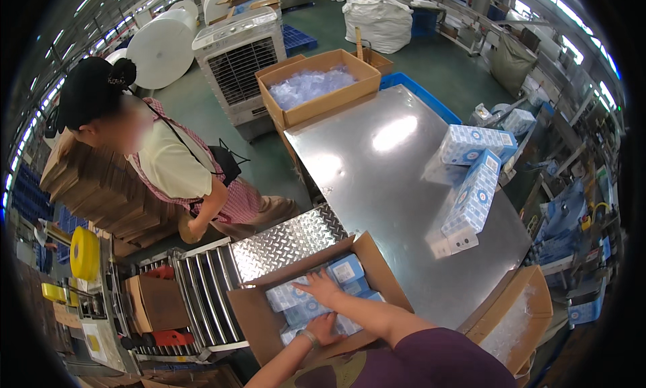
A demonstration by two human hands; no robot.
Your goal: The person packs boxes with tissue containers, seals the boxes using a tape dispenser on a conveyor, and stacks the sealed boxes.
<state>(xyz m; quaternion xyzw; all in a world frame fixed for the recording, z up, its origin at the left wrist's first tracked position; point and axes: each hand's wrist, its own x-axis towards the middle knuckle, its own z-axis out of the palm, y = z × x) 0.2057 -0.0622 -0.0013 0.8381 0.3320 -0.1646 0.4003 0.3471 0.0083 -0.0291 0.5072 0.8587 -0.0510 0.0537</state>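
An open cardboard box (250, 315) stands in front of me, holding several blue-and-white printed packs (285, 296) laid side by side. My right hand (321, 289) lies across the upper packs, its fingers spread and pointing left. Nearer to me, my left hand (323, 329), with a band at the wrist, rests on the lower packs. Its fingers look extended, though their tips are partly hidden. On the metal table (363, 179) to the right, a long blue-and-white pack (475, 196) lies at a slant, touching or close to another pack (471, 144) behind it.
Left of the box runs a roller conveyor (205, 290) with a closed carton (156, 304). A person (175, 152) in a checked apron stands beyond it. Boxes of clear plastic stand at the table's far corner (316, 102) and near right (515, 321). Machinery (572, 206) lines the right.
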